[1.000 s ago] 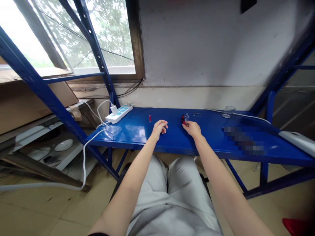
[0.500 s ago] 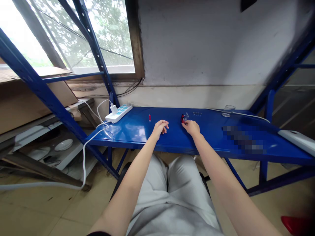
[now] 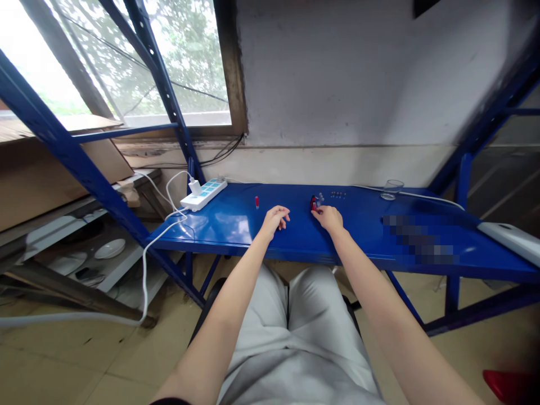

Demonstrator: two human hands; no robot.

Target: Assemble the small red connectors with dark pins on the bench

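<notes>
My right hand (image 3: 329, 217) is closed at the fingertips on a small red and black object (image 3: 313, 203) on the blue table. Its kind is too small to make out, and my fingers cover part of it. Small clear pieces (image 3: 320, 198) sit right beside it. My left hand (image 3: 276, 220) hovers over the table's front part with loosely bent fingers, slightly apart and holding nothing visible. Beyond it, to the left, a small red tube-like piece with a pale lower end (image 3: 257, 202) stands upright.
Several tiny metallic pieces (image 3: 338, 195) lie in a row behind my right hand. A clear glass (image 3: 392, 190) stands at the back right, near a blurred-out dark item (image 3: 417, 239). A white power strip (image 3: 204, 195) with cables lies at the left. Blue rack posts (image 3: 169, 95) flank the table (image 3: 219, 225).
</notes>
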